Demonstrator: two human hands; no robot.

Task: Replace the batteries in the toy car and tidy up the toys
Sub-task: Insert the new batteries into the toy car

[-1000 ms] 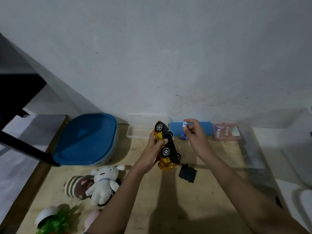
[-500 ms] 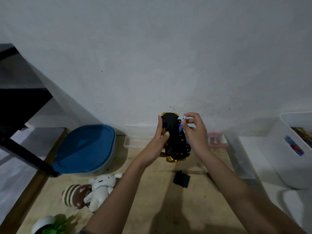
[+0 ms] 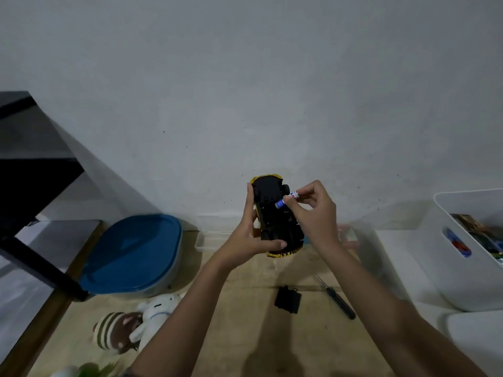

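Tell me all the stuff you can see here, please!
car: 1, gold with black underside, held upside down above the table
battery: 1, blue and white, at the car's underside
cover: 1, black, on the table
screwdriver: 1, black handle, right of the cover
tub: 1, blue lid, left by the wall
plush toys: 2, white and striped brown, front left
bin: 1, white, right, with things inside
tray: 1, clear, by the wall
table: 1, light wood
left hand: holds the car
right hand: pinches the battery
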